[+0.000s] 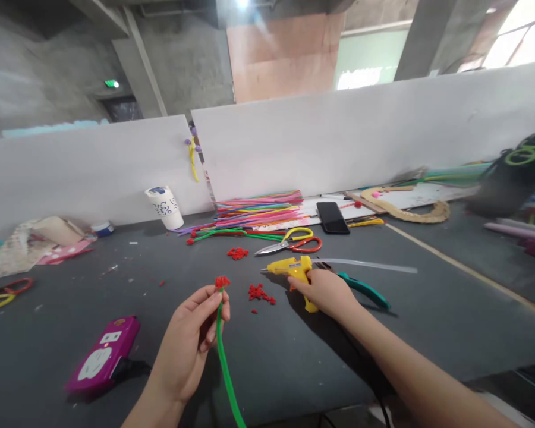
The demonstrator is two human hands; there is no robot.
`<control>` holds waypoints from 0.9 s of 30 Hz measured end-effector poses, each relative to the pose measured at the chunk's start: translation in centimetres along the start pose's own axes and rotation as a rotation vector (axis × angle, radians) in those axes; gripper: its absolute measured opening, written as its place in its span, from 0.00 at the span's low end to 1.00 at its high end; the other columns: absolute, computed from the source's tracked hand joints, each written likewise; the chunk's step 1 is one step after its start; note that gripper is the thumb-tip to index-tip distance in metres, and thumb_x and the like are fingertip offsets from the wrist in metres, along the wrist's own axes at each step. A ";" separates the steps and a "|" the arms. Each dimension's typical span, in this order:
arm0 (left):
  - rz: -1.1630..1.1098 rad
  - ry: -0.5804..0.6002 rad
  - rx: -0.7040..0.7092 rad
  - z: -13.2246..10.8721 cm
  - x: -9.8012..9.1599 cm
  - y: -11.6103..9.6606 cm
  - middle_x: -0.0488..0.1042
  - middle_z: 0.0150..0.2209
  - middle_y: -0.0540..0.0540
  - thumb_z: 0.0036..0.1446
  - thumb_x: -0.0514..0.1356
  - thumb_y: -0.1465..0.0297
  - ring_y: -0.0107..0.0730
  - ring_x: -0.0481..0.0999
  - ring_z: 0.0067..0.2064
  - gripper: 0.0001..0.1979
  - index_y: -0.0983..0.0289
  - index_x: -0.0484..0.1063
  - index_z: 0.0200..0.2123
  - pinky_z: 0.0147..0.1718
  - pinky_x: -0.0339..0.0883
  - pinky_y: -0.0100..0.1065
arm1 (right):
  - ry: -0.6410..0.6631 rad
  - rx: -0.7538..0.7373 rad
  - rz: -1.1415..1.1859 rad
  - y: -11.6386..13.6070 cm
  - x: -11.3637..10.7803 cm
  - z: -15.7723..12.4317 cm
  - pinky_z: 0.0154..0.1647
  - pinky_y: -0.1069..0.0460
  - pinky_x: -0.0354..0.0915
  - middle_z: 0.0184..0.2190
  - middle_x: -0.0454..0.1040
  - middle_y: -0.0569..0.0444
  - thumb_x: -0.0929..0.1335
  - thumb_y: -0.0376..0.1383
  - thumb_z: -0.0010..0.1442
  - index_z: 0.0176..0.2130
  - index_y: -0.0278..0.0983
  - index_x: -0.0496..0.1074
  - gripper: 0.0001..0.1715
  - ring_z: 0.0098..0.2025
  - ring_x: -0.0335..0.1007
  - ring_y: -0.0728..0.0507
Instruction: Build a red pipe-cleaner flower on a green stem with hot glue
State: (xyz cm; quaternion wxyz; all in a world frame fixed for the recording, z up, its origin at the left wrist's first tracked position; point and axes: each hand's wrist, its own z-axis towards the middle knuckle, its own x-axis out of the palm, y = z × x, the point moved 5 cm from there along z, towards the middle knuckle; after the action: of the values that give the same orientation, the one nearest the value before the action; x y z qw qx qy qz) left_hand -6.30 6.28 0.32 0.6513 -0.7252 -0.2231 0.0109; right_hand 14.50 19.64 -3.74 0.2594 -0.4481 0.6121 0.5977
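Note:
My left hand [191,336] pinches a green pipe cleaner [225,365] near its top, where a small red fuzzy flower head [222,282] sits. The stem hangs down past the lower frame edge. To the right, my right hand [327,291] is wrapped round the handle of a yellow hot glue gun [292,267], its nozzle pointing left. A clear glue stick [370,263] sticks out of the gun's back. Between my hands lies a small pile of red fuzzy bits [259,292], with another red cluster [238,254] farther back.
Scissors [289,242], teal-handled pliers [365,291] and a black phone [332,217] lie around the glue gun. Behind them are bundled pipe cleaners [258,211] and a paper cup [164,208]. A magenta power strip [104,356] sits at left; a dark bottle [512,172] stands far right.

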 end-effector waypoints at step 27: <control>-0.129 0.118 -0.143 -0.7 1.7 1.6 0.69 0.20 0.48 0.53 0.64 0.70 0.14 0.54 0.16 0.07 0.67 0.74 0.26 0.14 0.48 0.18 | 0.017 -0.554 0.218 7.7 2.9 -4.4 0.34 0.53 0.69 0.28 0.73 0.56 0.66 0.25 0.59 0.34 0.33 0.71 0.06 0.31 0.71 0.48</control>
State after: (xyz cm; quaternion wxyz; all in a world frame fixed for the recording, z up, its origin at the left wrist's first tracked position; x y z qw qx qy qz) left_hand -4.01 6.13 -0.64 0.6092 -0.7533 -0.2309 -0.0898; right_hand 7.50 13.76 -1.73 0.0563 -0.4384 0.4722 0.7627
